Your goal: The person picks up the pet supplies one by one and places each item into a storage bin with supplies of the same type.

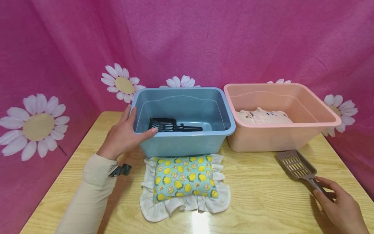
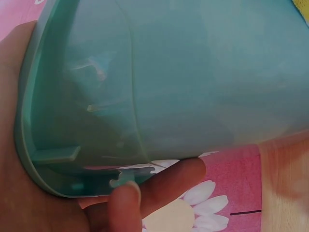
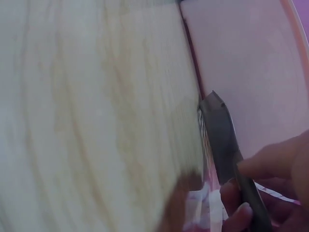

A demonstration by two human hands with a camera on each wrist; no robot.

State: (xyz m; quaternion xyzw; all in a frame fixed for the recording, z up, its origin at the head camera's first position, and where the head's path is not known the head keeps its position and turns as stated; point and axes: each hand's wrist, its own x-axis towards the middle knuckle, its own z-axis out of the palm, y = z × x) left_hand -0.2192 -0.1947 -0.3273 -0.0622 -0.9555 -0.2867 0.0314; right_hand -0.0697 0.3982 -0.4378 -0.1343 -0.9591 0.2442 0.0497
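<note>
My left hand [image 1: 122, 136] grips the left front corner of a blue plastic bin [image 1: 187, 143], thumb across the rim. From the left wrist, its fingers [image 2: 166, 186] show curled under the rim of the bin [image 2: 212, 77]. Inside that bin lie a black slotted scoop [image 1: 163, 125] and its handle. My right hand [image 1: 340, 203] holds a brown slotted litter scoop [image 1: 310, 174] by the handle, its head close to the pink bin's front base. The right wrist view shows thumb and fingers pinching the scoop [image 3: 219, 130] edge-on.
A pink bin [image 1: 271, 139] stands right of the blue one, with a pale printed cloth item [image 1: 266, 117] inside. A lemon-print cushion with white ruffles [image 1: 184, 178] lies in front of the blue bin on the wooden table [image 1: 251, 195]. A magenta flowered curtain [image 1: 204, 42] hangs behind.
</note>
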